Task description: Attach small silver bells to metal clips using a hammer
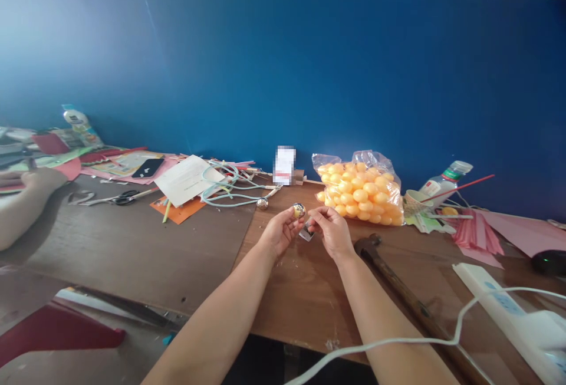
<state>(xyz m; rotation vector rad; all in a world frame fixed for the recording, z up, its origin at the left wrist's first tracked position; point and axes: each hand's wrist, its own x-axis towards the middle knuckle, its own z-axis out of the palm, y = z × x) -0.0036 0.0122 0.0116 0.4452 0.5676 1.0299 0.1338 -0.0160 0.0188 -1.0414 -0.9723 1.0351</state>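
My left hand point(280, 233) is closed around a small ball point(299, 210), partly yellow and partly covered in shiny silver pieces. Just to its right, my right hand point(329, 229) has thumb and forefinger pinched together; what they hold is too small to make out. Between the two hands a small silvery-white sheet point(306, 232) shows, partly hidden by the fingers of my right hand. A silver mirrored ball point(262, 203) lies on the table beyond my left hand. Behind my right hand stands a clear plastic bag point(360, 187) full of yellow balls.
Left are scissors point(121, 197), white paper point(188, 180), looped pale-blue cord point(234, 184) and a phone point(148, 167). A co-worker's arm point(26, 202) rests further left. At right lie a hook-ended brown stick point(398, 282), power strip point(495, 302), bottle point(446, 180) and pink paper point(477, 234). A white cable crosses my right forearm.
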